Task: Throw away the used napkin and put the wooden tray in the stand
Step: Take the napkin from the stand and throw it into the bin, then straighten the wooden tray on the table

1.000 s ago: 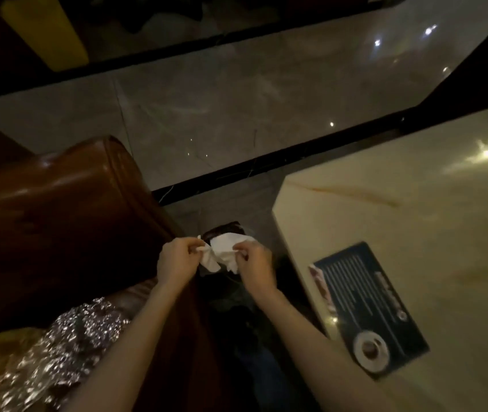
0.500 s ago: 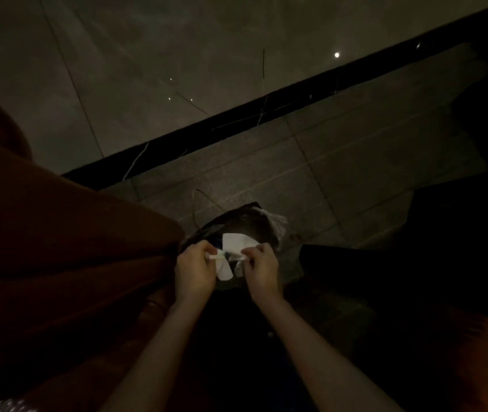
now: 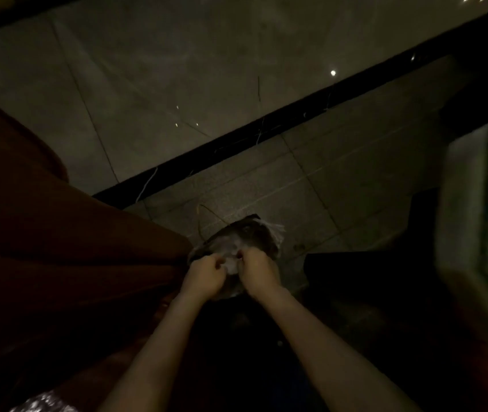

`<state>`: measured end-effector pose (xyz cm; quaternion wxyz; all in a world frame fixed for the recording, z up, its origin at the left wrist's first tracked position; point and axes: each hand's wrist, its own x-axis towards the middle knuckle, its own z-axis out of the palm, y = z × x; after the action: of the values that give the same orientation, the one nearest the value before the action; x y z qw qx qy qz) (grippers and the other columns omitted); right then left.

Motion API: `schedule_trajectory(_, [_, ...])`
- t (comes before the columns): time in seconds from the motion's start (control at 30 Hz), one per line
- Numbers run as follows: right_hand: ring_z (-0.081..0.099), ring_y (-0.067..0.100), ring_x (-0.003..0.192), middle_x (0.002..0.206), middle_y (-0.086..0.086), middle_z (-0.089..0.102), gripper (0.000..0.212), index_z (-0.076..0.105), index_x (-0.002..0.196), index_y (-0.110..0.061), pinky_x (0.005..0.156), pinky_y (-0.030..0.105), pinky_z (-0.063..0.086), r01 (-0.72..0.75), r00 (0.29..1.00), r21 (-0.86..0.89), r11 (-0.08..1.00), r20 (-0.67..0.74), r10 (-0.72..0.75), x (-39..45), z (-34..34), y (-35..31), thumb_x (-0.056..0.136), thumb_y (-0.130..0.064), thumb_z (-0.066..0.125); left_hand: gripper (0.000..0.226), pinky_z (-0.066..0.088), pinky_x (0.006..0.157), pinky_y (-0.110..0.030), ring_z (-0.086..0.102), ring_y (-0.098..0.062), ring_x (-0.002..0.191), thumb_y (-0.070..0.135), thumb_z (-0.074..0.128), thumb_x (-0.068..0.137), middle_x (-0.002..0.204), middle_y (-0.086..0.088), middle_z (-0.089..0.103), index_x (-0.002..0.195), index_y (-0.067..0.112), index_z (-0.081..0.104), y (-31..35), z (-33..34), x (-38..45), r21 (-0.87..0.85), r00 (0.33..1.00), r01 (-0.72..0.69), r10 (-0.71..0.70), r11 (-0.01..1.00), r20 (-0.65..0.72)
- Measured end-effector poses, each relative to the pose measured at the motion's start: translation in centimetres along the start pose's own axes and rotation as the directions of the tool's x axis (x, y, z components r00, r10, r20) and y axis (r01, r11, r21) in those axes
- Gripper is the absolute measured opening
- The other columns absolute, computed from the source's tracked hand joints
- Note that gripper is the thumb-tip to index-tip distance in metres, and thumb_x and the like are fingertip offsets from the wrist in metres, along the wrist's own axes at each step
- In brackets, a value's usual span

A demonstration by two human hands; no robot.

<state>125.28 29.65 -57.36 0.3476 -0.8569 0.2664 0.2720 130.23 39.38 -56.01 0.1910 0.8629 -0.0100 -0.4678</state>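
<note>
Low centre of frame: napkin (image 3: 232, 264) pinched between left hand (image 3: 204, 278) and right hand (image 3: 259, 270), directly above lined bin (image 3: 248, 233). Brown seat (image 3: 73, 248) left. Risk: dim light, off-centre release, napkin landing on floor tiles (image 3: 311, 188).

I see a soft white paper napkin (image 3: 232, 264), crumpled. Bin (image 3: 254, 233) w/ thin crinkly plastic liner (image 3: 275, 230). Floor tiles (image 3: 177, 55) look glossy, polished stone, reflecting lights. Brown seat (image 3: 58, 233) smooth, leather-like, approx matt in the dark.
</note>
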Motion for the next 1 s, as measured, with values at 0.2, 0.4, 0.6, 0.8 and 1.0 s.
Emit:
schedule_trajectory(0.2, [0.059,0.038,0.103,0.112,0.024,0.062,0.022,0.058,0.101,0.002,0.085,0.043,0.05,0.148,0.988,-0.097,0.984,0.049,-0.144,-8.6,-8.4,-6.9,0.088,-0.01,0.046,0.026,0.048,0.084,-0.033,0.06,-0.03,0.101,0.016,0.044,0.087,0.111,-0.019,0.065,0.101,0.005,0.063,4.8,-6.5,-9.6,0.192,0.972,-0.165,0.192,0.968,-0.134])
schedule_trajectory(0.4, [0.057,0.038,0.104,0.114,0.024,0.058,0.02,0.053,0.102,0.003,0.082,0.042,0.048,0.307,0.931,-0.162,0.938,-0.153,-0.331,-21.5,-17.7,-9.9,0.09,-0.01,0.042,0.026,0.052,0.077,-0.04,0.061,-0.03,0.091,0.022,0.042,0.089,0.101,-0.016,0.066,0.097,0.007,0.061,10.6,-9.8,-23.9,0.367,0.841,-0.264,0.399,0.892,-0.364])
schedule_trajectory(0.6, [0.053,0.035,0.103,0.109,0.02,0.06,0.026,0.053,0.103,-0.001,0.082,0.042,0.045,0.36,0.71,-0.306,0.881,-0.523,-0.472,-34.6,-23.4,-2.8,0.091,-0.02,0.041,0.027,0.047,0.083,-0.041,0.057,-0.028,0.098,0.025,0.039,0.092,0.108,-0.013,0.062,0.103,0.012,0.06,15.5,-4.0,-37.7,0.433,0.659,-0.412,0.59,0.802,-0.465])
schedule_trajectory(0.8, [0.063,0.034,0.069,0.072,0.017,0.068,0.033,0.063,0.077,-0.004,0.058,0.038,0.053,0.175,0.559,-0.333,0.926,-0.741,-0.372,-45.8,-24.3,10.2,0.082,-0.028,0.041,0.034,0.044,0.09,-0.04,0.053,-0.029,0.11,0.027,0.036,0.093,0.121,-0.013,0.059,0.116,0.009,0.056,18.9,7.3,-47.1,0.455,0.539,-0.504,0.678,0.735,-0.499])
schedule_trajectory(1.0, [0.064,0.034,0.08,0.084,0.015,0.07,0.035,0.064,0.091,-0.006,0.068,0.038,0.055,-0.056,0.502,-0.176,0.983,-0.856,-0.125,-55.8,-22.9,23.3,0.08,-0.029,0.04,0.034,0.044,0.085,-0.043,0.054,-0.03,0.106,0.025,0.033,0.094,0.116,-0.014,0.061,0.111,0.007,0.057,23.1,18.7,-52.9,0.573,0.446,-0.599,0.827,0.559,-0.341])
